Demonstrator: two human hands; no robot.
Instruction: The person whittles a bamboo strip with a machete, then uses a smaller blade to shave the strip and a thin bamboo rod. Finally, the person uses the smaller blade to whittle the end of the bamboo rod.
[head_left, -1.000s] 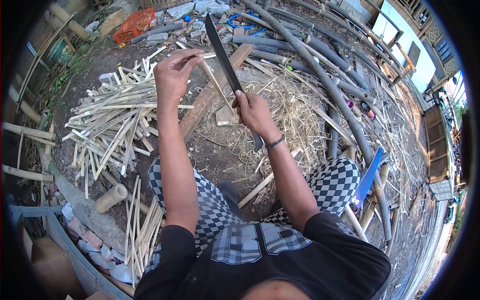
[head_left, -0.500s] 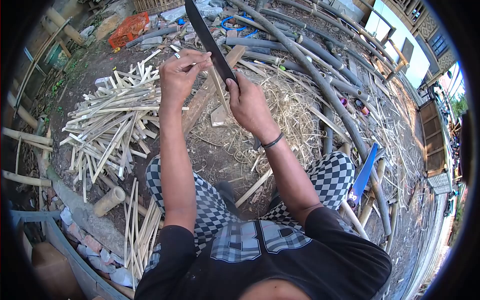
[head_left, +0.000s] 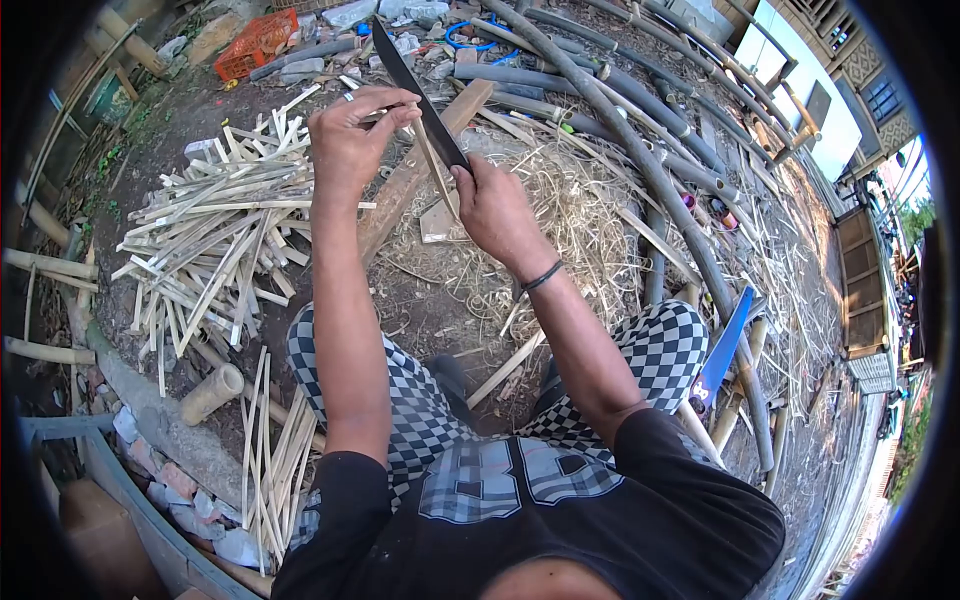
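Observation:
My left hand [head_left: 348,138] is closed in a pinch on the upper end of a thin bamboo strip [head_left: 438,172], its fingertips right beside the dark blade. My right hand [head_left: 503,212] wraps round the grip of a machete [head_left: 402,78], whose long blade slants up and to the left, away from me. The strip runs down from my left fingers along the blade toward my right hand. Below it lie a wooden beam [head_left: 466,106], a small flat wood block [head_left: 436,222] and a heap of curly bamboo shavings [head_left: 570,225].
Piled bamboo sticks [head_left: 215,240] lie to the left, with longer strips [head_left: 268,450] nearer me. A blue-bladed saw [head_left: 727,345] rests right of my knee. Long poles [head_left: 640,150] cross the right side. An orange crate [head_left: 256,45] stands at the back left.
The machete tip has come lower in view, and my left hand has shifted slightly left. Both hands keep their hold.

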